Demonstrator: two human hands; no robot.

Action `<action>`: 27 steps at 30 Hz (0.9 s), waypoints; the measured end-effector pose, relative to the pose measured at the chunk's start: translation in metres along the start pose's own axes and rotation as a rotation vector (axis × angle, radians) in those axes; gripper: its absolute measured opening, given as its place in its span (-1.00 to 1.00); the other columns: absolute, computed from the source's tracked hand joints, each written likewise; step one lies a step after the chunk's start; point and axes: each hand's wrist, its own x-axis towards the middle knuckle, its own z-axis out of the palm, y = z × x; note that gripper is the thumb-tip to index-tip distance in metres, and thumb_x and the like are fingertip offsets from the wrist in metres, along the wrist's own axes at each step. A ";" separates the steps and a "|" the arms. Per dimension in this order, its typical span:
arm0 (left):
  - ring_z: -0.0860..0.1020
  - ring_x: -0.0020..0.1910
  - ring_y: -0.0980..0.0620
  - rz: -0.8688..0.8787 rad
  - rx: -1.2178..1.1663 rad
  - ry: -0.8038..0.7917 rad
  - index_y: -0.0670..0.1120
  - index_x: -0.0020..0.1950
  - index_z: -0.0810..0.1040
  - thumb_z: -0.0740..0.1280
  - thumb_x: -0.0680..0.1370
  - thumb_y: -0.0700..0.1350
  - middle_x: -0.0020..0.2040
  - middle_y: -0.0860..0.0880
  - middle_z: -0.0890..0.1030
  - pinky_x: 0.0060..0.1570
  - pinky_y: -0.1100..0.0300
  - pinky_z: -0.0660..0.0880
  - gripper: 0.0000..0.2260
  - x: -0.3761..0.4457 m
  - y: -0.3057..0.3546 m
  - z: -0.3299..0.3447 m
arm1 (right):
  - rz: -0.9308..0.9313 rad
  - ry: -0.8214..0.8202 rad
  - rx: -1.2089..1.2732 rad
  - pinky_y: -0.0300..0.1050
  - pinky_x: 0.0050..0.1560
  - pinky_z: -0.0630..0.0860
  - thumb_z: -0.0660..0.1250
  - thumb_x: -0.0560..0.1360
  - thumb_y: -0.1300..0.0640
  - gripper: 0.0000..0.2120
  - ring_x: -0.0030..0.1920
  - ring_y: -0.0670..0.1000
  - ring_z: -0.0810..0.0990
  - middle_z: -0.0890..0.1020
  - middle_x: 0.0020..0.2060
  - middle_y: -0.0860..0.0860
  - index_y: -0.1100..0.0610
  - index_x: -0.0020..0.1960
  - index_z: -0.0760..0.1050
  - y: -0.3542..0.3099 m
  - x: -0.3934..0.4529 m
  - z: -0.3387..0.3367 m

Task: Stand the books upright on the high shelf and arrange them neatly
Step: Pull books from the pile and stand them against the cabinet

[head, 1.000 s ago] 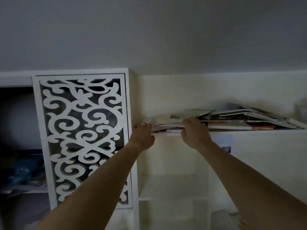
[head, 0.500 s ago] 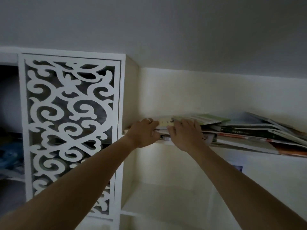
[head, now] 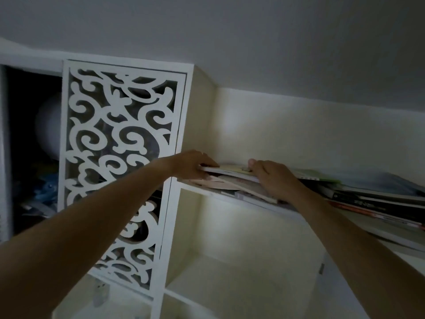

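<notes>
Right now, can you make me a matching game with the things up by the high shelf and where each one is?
Things:
1. left hand
2. right hand
3. books
4. swirly panel

Places:
A. lying flat in a messy pile on the shelf
B. gripping the pile's left end
C. standing left of the shelf
D. on the pile's front edge, near its middle

Pairs: 1-B, 2-D, 3-A, 4-C
</notes>
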 end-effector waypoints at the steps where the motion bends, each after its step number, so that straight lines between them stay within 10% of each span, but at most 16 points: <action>1: 0.59 0.19 -0.02 -0.014 0.022 -0.009 -0.02 0.41 0.58 0.45 0.59 -0.09 0.21 -0.03 0.66 0.26 0.06 0.48 -0.62 0.001 -0.001 -0.003 | -0.012 -0.009 -0.006 0.06 0.21 0.48 -0.07 0.68 -0.27 -0.36 0.11 0.16 0.59 0.64 0.07 0.13 0.16 0.16 0.61 0.001 0.000 -0.002; 6: 0.57 0.15 -0.10 -0.041 0.235 -0.004 0.04 0.43 0.50 0.37 0.60 -0.07 0.15 -0.08 0.64 0.20 -0.03 0.52 -0.61 0.013 0.019 0.001 | -0.012 -0.072 -0.068 0.01 0.03 0.49 -0.05 0.55 -0.46 -0.34 0.05 0.08 0.59 0.58 -0.07 -0.07 -0.02 0.21 0.56 -0.001 0.007 0.001; 10: 0.64 0.04 -0.13 -0.045 0.205 0.069 0.02 0.46 0.49 0.36 0.63 0.01 0.08 -0.13 0.68 0.13 -0.04 0.57 -0.61 0.015 0.015 0.002 | 0.025 -0.098 -0.241 0.09 0.25 0.46 0.18 0.48 -0.48 -0.32 0.25 0.11 0.52 0.54 0.23 0.00 -0.02 0.37 0.46 -0.010 0.017 0.007; 19: 0.67 -0.07 -0.16 -0.250 0.013 0.498 -0.11 0.31 0.40 0.39 0.59 -0.18 0.05 -0.17 0.68 -0.10 -0.04 0.66 -0.67 0.030 0.021 0.028 | -0.033 0.475 -0.354 0.23 0.53 0.12 0.41 0.54 0.07 -0.34 0.58 0.26 0.05 0.10 0.59 0.24 0.11 0.56 0.26 -0.020 0.027 0.019; 27: 0.56 -0.12 -0.08 -0.286 0.241 0.247 -0.07 0.15 0.52 0.36 0.56 0.12 -0.07 -0.04 0.57 -0.01 0.01 0.57 -0.69 0.037 0.032 0.018 | -0.013 0.445 -0.573 -0.06 -0.17 0.37 0.32 0.53 0.31 -0.66 0.14 0.18 0.42 0.48 0.10 0.13 0.05 0.25 0.58 -0.010 0.036 0.014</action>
